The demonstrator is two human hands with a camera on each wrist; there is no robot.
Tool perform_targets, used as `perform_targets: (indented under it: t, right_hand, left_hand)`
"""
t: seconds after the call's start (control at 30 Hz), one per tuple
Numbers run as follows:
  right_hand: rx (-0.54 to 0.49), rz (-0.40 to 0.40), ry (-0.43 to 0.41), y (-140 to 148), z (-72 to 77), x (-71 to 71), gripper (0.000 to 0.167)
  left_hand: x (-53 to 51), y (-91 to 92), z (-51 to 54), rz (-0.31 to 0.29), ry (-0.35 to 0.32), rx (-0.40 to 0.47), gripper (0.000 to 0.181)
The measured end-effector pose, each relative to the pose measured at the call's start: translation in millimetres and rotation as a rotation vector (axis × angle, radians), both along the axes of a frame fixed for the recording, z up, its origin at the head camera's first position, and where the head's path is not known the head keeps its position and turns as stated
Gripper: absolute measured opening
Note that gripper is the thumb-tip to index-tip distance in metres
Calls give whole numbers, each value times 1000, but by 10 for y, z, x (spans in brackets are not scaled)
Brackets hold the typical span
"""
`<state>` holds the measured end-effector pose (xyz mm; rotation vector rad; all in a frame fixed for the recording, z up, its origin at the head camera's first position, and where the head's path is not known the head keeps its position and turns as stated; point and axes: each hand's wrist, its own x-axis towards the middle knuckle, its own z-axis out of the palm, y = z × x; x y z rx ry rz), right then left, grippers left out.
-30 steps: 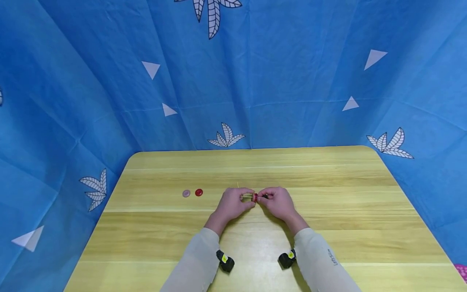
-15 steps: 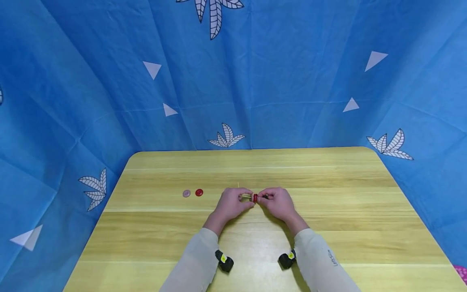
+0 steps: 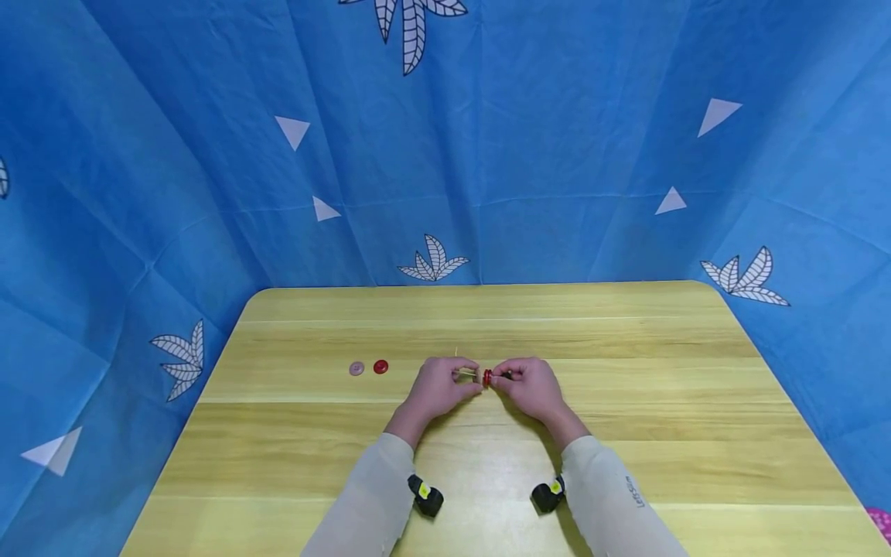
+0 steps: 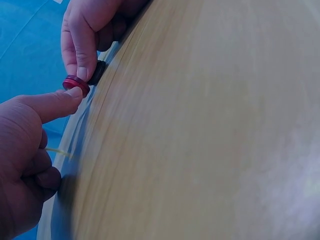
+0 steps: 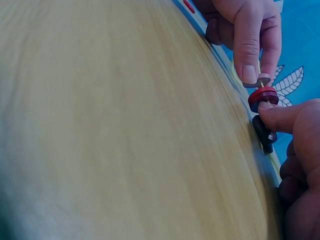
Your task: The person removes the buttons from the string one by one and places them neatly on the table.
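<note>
Near the table's middle, my left hand (image 3: 442,383) pinches a pale pinkish button (image 5: 263,78) between thumb and finger. Yellow cord (image 3: 465,374) runs through that hand. Just to the right, red buttons (image 5: 263,97) sit face to face in a small stack; the right wrist view shows a small gap between them and the pale button, with cord passing through. My right hand (image 3: 527,384) grips this stack from its right side, thumb against the lowest button. Beyond the thumb hangs a black piece (image 5: 262,133), its exact kind unclear. The palm sides of both hands are hidden.
On the wooden table (image 3: 626,472), a loose pale pink button (image 3: 356,368) and a loose red button (image 3: 380,367) lie left of my hands. A blue patterned curtain (image 3: 557,155) hangs behind the table. Each sleeve carries a black wrist camera (image 3: 548,497).
My left hand has drifted slightly left, away from the red stack, widening the space between its fingertips and the red buttons. My right hand has stayed almost still.
</note>
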<state>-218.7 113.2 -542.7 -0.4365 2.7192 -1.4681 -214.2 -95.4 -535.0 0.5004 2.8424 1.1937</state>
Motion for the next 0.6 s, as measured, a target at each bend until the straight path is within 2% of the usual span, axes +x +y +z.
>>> perform_targets:
  t: [0.2,0.6]
  right_hand:
    - [9,-5,-5,0,-1,-8,5]
    - [-1,-4,8,5,-18,-5,8]
  left_hand:
    - [8,-19,32,12,8,2,32]
    - [22,-64,44,38,-20,0,30]
